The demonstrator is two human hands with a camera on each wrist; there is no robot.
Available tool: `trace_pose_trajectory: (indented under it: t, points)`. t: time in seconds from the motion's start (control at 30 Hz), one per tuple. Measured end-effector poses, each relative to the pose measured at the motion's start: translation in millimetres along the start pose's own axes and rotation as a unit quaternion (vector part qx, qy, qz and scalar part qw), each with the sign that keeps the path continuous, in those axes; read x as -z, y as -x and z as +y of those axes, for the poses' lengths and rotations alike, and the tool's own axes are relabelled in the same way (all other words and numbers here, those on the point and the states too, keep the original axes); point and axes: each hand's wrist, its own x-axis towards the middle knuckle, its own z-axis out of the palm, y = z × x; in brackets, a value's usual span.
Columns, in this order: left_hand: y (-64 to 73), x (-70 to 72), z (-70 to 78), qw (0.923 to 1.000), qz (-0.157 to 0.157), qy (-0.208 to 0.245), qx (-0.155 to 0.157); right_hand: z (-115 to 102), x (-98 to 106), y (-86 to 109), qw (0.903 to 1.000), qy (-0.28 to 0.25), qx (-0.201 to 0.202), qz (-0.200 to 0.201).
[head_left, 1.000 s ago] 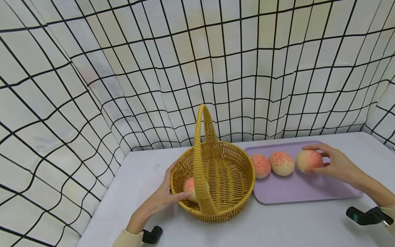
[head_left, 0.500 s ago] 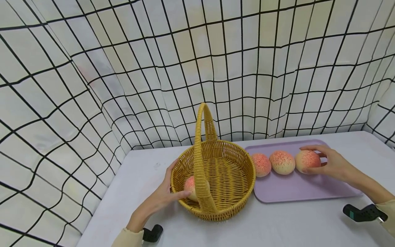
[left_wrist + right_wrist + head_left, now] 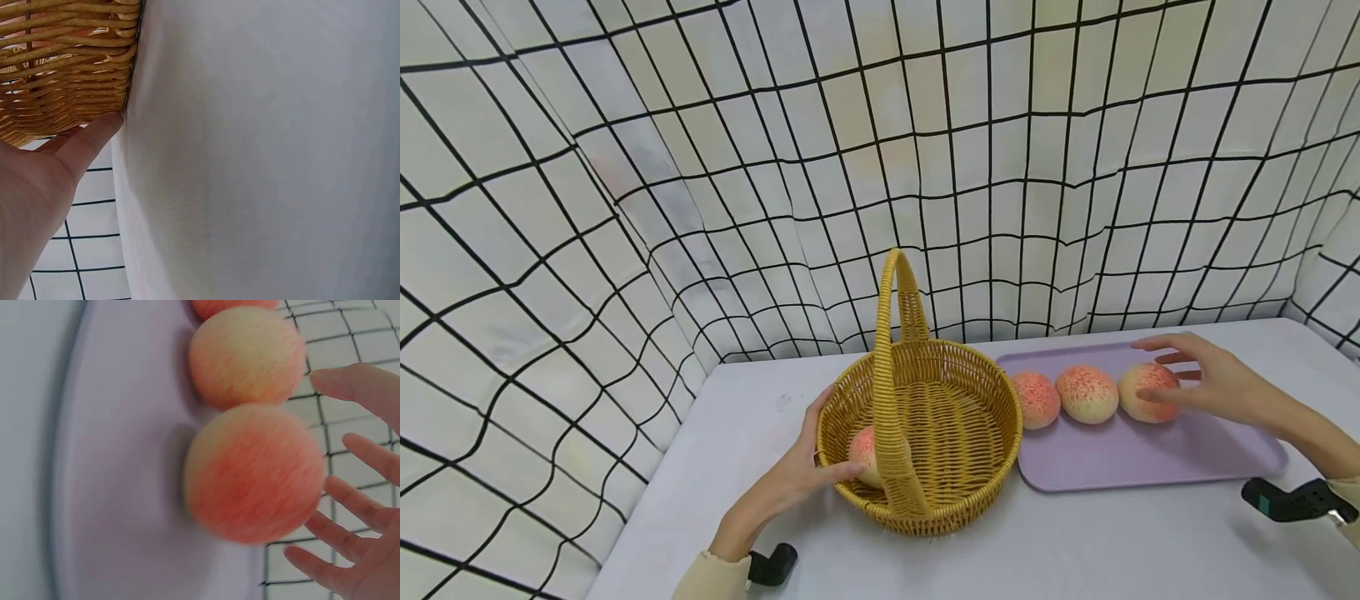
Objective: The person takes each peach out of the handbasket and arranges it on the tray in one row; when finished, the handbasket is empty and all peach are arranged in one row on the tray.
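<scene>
In the head view, a golden wicker basket [image 3: 958, 510] with a tall handle stands mid-table. My left hand [image 3: 786, 473] grips its left side, thumb over the rim; the left wrist view shows fingers against the basket's woven wall [image 3: 69, 94]. One peach [image 3: 861, 450] lies inside, partly behind the handle. On the purple tray [image 3: 1105, 458], three peaches form a row. Around the rightmost peach [image 3: 1138, 377], my right hand [image 3: 1232, 387] is spread with loose fingers. The right wrist view shows a gap between that peach [image 3: 256, 478] and the right hand's thumb [image 3: 353, 384].
The middle peach [image 3: 1086, 395] and the left peach [image 3: 1037, 402] sit close together, near the basket's right rim. A white cloth covers the table [image 3: 820, 558]. Behind it and at the sides rises a white wall with a black grid [image 3: 955, 167].
My right hand shifted the rightmost peach slightly left against the middle one, then its fingers spread and let go. My left hand and the basket stay in place.
</scene>
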Motion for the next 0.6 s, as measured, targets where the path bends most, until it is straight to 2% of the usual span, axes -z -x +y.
trace_pose_trajectory:
  t: [0.17,0.33,0.47,0.6]
  points:
    - [-0.5,1.2,0.4,1.0000,0.000,0.000,-0.007,-48,-8,-11.6,0.9971,-0.016,0.068,0.028]
    - [-0.5,0.4,-1.0,0.9999,-0.001,0.009,-0.006,-110,-38,-22.1,0.9880,-0.050,0.143,0.029]
    - [0.5,-1.8,-2.0,0.9999,-0.006,0.014,-0.002,-152,-72,-27.7,0.9766,-0.098,0.191,0.004]
    - [1.0,-1.3,-0.5,0.9999,-0.003,0.012,-0.007,-184,-105,-34.4,0.9650,-0.125,0.227,-0.037]
